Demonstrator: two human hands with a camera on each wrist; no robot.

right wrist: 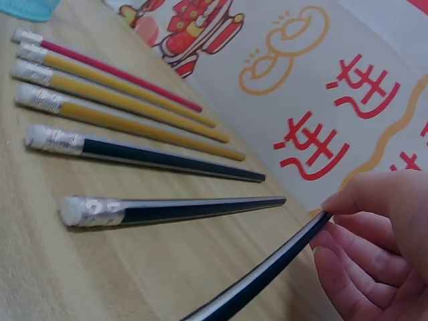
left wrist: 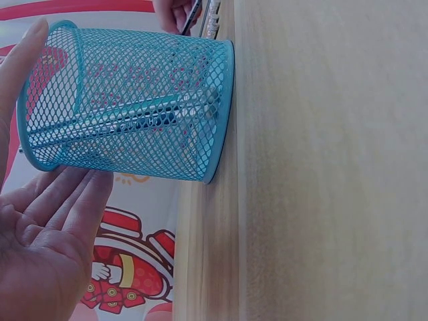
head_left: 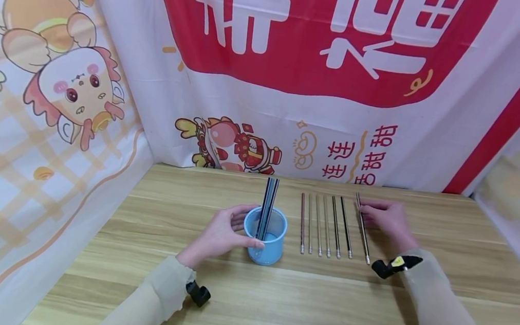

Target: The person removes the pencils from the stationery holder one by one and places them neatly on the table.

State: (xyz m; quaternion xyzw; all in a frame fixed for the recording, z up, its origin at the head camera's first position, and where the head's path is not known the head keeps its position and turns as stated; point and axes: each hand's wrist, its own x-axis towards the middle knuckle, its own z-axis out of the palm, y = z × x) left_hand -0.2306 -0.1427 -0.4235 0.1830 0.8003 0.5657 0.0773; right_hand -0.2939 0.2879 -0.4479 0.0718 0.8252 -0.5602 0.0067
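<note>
Cloth (head_left: 293, 106) is hanging behind the bench (head_left: 275, 308), where my left hand (head_left: 223, 234) is gripping the cup (head_left: 271, 254) and my right hand (head_left: 390, 221) is pinching the pencil (head_left: 363, 233) by its far end, right of the row (right wrist: 147, 128), probably light, stiff and best held mid-shaft.

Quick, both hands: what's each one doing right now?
Left hand: holding the blue mesh cup between thumb and fingers.
Right hand: closed, pinching the dark pencil near its far end.
</note>
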